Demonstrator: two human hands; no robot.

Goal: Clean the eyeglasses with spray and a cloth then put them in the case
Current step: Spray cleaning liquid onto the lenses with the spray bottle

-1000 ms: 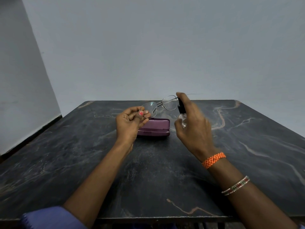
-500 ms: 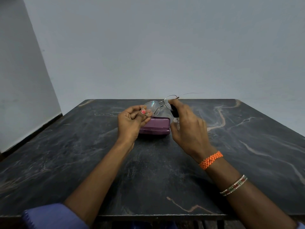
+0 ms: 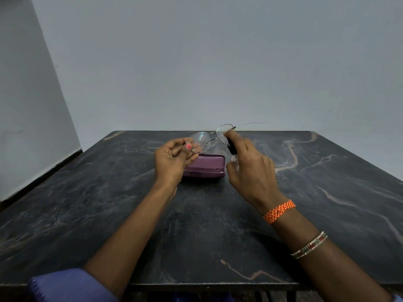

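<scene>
1. Our left hand (image 3: 172, 159) pinches the eyeglasses (image 3: 210, 138) at the left end of the frame, thumb and fingertips closed on the rim of the left lens, and holds them in the air above the far middle of the table (image 3: 87, 214).
2. Our right hand (image 3: 248, 168) is wrapped around a small spray bottle (image 3: 232, 149), with the forefinger bent over its dark top; the clear body shows just below the fingers.
3. The glasses run left to right, slightly rising to the right, so their long axis lies straight across in front of us. The bottle's nozzle sits just beside the right lens, on its near side.
4. The left lens carries fine droplets; whether the right lens is wet we cannot tell.
5. The purple case (image 3: 205, 166) lies shut on the table directly under the glasses, between our two hands and touching neither as far as we can see.
6. We see no cloth anywhere.
7. We judge the spraying step is in hand, with wiping and casing not yet done. The left hand is the nearer one to the case.
</scene>
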